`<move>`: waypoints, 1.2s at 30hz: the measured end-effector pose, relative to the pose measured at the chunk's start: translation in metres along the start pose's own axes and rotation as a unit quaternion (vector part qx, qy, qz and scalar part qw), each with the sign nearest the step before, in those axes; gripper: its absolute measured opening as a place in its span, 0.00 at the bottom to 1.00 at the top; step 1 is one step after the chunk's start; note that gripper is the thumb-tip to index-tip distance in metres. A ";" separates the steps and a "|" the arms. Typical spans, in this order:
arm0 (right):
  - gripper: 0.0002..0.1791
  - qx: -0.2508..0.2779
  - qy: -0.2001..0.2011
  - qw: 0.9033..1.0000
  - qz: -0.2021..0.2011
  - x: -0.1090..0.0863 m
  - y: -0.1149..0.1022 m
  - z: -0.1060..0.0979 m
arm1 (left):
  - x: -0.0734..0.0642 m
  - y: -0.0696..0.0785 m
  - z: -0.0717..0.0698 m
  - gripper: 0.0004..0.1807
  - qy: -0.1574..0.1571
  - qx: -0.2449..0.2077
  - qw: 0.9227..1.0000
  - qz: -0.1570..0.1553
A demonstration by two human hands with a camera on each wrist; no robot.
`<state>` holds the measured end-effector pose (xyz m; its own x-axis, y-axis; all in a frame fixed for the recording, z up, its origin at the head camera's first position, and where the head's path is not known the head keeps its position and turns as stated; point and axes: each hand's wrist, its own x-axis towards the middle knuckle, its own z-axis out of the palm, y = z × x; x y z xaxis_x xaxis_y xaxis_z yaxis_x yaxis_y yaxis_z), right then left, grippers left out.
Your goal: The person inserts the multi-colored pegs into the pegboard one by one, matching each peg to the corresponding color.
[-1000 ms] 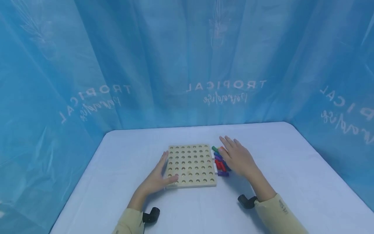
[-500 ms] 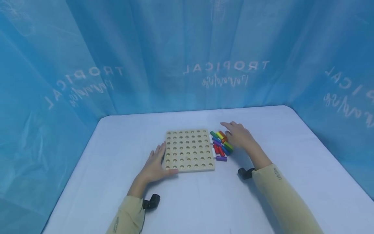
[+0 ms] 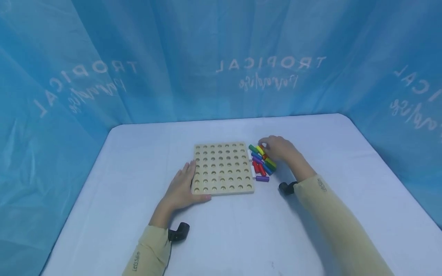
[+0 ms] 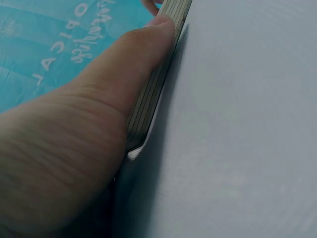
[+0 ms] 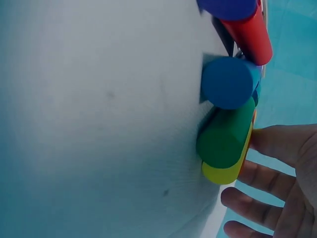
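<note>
A pale wooden board [image 3: 222,168] with rows of round holes lies flat on the table. My left hand [image 3: 181,188] rests at its near left corner, fingers along the left side and thumb along the front. In the left wrist view, the thumb [image 4: 143,47] presses the board's layered edge [image 4: 151,99]. At the board's right lies a pile of coloured pegs, among them a yellow peg [image 3: 259,150] and a green peg [image 5: 225,141]. My right hand [image 3: 277,147] reaches over the pile's far end, its thumb and curled index finger pinching an orange peg [image 3: 261,147], partly hidden.
Red pegs [image 3: 262,170], a purple peg [image 3: 262,179] and a white peg [image 3: 253,172] lie close to the board's right edge. Blue curtains [image 3: 172,76] hang behind and beside the white-covered table [image 3: 138,153].
The head view has tilted downward. My right hand has come down from above the pegs, its fingers curling toward the far end of the pile. The left hand stays at the board's corner.
</note>
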<state>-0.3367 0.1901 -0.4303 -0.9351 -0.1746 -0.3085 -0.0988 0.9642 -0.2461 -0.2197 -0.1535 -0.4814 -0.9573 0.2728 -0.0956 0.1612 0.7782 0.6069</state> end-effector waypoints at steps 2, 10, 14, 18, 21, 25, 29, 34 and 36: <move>0.23 -0.001 -0.003 1.000 0.008 0.000 -0.003 -0.002 | 0.000 -0.001 0.000 0.77 0.000 0.001 1.000 -0.004; 0.20 -0.008 0.009 1.000 0.016 0.003 -0.010 -0.005 | 0.002 -0.001 -0.004 0.77 -0.005 0.003 1.000 -0.014; 0.18 -0.004 0.025 1.000 0.017 0.006 -0.009 -0.007 | 0.004 -0.002 -0.006 0.77 -0.004 0.006 1.000 -0.009; 0.20 0.016 0.030 0.999 0.026 0.009 -0.007 -0.007 | 0.006 -0.002 -0.007 0.77 -0.009 0.004 1.000 -0.009; 0.24 0.034 0.027 0.998 0.034 0.010 -0.007 -0.007 | 0.006 -0.004 -0.006 0.77 -0.014 0.004 1.000 -0.012; 0.28 0.059 0.031 0.997 0.044 0.010 -0.009 -0.009 | 0.007 -0.004 -0.006 0.77 -0.013 0.003 1.000 -0.012; 0.27 0.083 0.046 0.995 0.040 0.009 -0.010 -0.010 | 0.009 -0.005 -0.005 0.78 -0.013 0.000 1.000 -0.014; 0.27 0.106 0.077 0.991 0.019 0.008 -0.013 -0.011 | 0.009 -0.005 -0.005 0.78 -0.012 -0.003 1.000 -0.016; 0.27 0.116 0.091 0.989 0.007 0.009 -0.015 -0.011 | 0.009 -0.004 -0.005 0.78 -0.012 -0.004 1.000 -0.017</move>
<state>-0.3470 0.1760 -0.4195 -0.9837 -0.1023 -0.1478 -0.0244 0.8905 -0.4542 -0.2303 -0.1573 -0.4810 -0.9562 0.2601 -0.1342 0.1275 0.7830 0.6088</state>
